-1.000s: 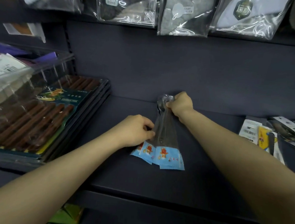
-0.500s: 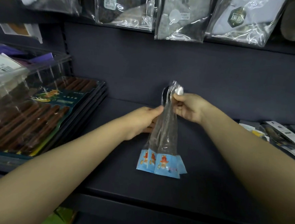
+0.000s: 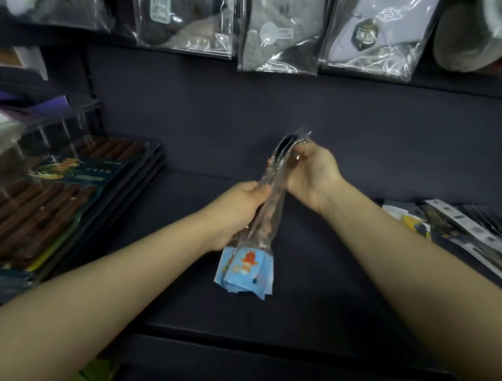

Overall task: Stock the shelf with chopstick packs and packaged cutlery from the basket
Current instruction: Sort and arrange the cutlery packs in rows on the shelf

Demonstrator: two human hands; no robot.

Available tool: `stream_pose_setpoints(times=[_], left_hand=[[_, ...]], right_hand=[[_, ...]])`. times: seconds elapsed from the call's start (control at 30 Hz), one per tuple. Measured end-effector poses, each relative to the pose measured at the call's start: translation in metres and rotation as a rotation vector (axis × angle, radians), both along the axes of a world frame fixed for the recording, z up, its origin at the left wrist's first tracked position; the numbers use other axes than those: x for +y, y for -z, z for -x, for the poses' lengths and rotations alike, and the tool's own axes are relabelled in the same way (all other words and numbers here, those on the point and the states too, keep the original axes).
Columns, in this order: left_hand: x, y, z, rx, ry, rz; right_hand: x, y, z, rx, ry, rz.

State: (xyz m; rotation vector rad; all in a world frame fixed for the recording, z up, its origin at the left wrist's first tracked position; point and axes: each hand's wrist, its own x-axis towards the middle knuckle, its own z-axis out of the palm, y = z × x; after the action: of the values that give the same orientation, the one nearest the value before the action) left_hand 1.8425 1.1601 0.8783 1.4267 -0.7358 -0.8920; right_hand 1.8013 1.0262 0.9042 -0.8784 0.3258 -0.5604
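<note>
Both of my hands hold a small bunch of clear packaged spoons (image 3: 259, 221) with light blue cartoon cards at the bottom, lifted above the dark shelf (image 3: 310, 300). My right hand (image 3: 311, 174) grips the top end, where the spoon bowls show through the plastic. Lower down, my left hand (image 3: 239, 207) holds the middle of the bunch from the left side. The blue ends hang toward me, tilted. A stack of chopstick packs (image 3: 63, 193) with brown sticks lies flat on the shelf at the left.
More packaged cutlery (image 3: 474, 235) lies on the shelf at the right. Bagged socks (image 3: 280, 33) hang from the rail above. A clear divider (image 3: 38, 131) and other goods stand at the far left. Bare shelf surface shows around the bunch.
The bunch of spoon packs came up off the shelf and now hangs upright between my hands. My left hand slid from the blue cards up to the middle.
</note>
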Motion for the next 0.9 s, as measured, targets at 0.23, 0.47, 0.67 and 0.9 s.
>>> stream_pose_setpoints(times=[0.23, 0.47, 0.67, 0.9], left_hand=[[0.0, 0.004, 0.005, -0.26, -0.089, -0.05], [-0.002, 0.003, 0.007, -0.537, -0.053, -0.095], [-0.005, 0.006, 0.011, -0.67, -0.032, -0.073], [-0.005, 0.003, 0.018, -0.332, 0.215, -0.128]], right_hand=[[0.003, 0.012, 0.01, 0.224, 0.042, 0.416], [0.004, 0.015, 0.014, 0.141, 0.126, 0.512], [0.003, 0.018, 0.015, 0.324, 0.374, 0.755], [-0.006, 0.008, 0.021, 0.508, 0.494, 1.07]])
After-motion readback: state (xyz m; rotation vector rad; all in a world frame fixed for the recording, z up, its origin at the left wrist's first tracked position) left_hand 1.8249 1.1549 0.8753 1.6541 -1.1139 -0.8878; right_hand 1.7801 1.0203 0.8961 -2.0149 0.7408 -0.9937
